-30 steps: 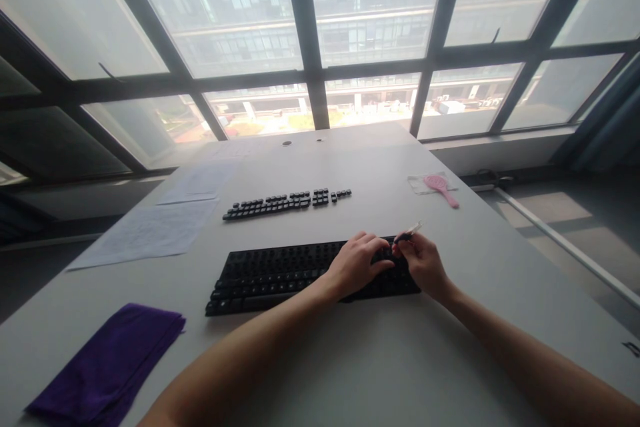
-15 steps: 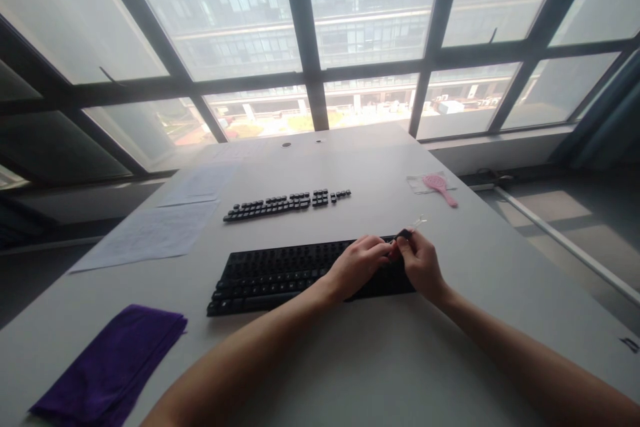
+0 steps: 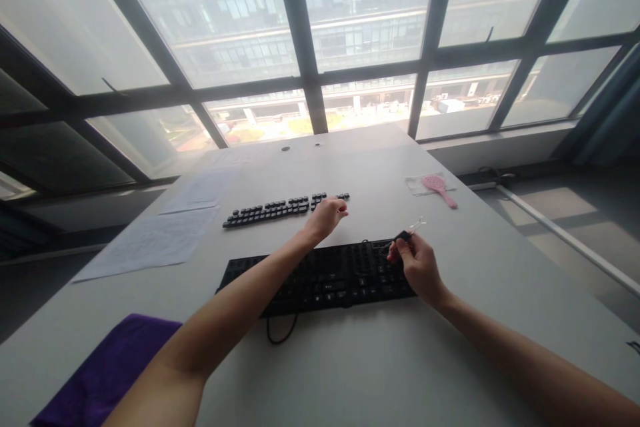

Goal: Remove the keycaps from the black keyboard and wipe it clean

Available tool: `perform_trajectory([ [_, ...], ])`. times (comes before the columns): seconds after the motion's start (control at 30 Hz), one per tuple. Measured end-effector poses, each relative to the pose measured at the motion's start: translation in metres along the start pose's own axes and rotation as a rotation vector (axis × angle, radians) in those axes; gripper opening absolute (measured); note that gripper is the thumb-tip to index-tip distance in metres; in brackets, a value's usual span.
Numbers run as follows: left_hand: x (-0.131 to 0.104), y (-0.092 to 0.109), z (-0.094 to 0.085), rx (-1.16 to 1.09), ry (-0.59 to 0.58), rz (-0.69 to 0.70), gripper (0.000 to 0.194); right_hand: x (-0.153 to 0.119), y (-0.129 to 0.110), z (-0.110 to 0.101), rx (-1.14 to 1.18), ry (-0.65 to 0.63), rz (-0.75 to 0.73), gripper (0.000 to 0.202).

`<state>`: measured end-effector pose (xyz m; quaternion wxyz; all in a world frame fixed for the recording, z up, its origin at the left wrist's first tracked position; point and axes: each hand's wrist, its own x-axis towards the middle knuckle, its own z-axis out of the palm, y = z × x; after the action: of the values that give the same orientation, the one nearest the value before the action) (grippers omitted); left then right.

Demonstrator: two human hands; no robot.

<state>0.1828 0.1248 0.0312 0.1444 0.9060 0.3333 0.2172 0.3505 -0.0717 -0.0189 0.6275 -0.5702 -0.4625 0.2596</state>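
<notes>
A black keyboard (image 3: 345,273) lies on the white table, with many keycaps off in its upper rows. My right hand (image 3: 419,263) is closed over its right end, gripping a keycap puller (image 3: 402,236) with a small black handle and thin wire loops. Beyond the keyboard, loose black keycaps (image 3: 265,214) are lined up in rows. My left hand (image 3: 326,216) is at the right part of these rows, fingers pinched together and covering some caps. Whatever sits between its fingertips is hidden.
A pink hairbrush (image 3: 435,184) lies on a clear wrapper at the right. Sheets of paper (image 3: 155,240) are spread at the left, and a folded purple cloth (image 3: 105,370) is at the near left. A cable loop (image 3: 281,337) shows at the keyboard's front edge.
My left hand has left the keyboard and the puller, moving away and leftward to the loose keycaps. My right hand stays nearly in place with the puller.
</notes>
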Motion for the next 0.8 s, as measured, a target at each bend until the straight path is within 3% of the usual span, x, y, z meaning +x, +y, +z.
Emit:
perform_trajectory([
  [0.23, 0.007, -0.012, 0.019, 0.061, -0.098, 0.036, 0.018, 0.001, -0.001, 0.000, 0.014, -0.022, 0.012, 0.035],
  [0.4, 0.011, -0.021, 0.021, 0.074, -0.039, -0.004, 0.025, 0.001, -0.001, -0.001, 0.011, -0.046, 0.009, 0.033],
  [0.53, 0.010, -0.022, 0.022, 0.078, -0.008, -0.011, 0.013, 0.002, 0.000, -0.002, 0.012, -0.051, 0.004, 0.033],
  [0.8, 0.004, -0.019, 0.021, 0.132, 0.038, -0.007, 0.026, 0.002, -0.002, -0.002, 0.028, -0.065, 0.004, 0.028],
])
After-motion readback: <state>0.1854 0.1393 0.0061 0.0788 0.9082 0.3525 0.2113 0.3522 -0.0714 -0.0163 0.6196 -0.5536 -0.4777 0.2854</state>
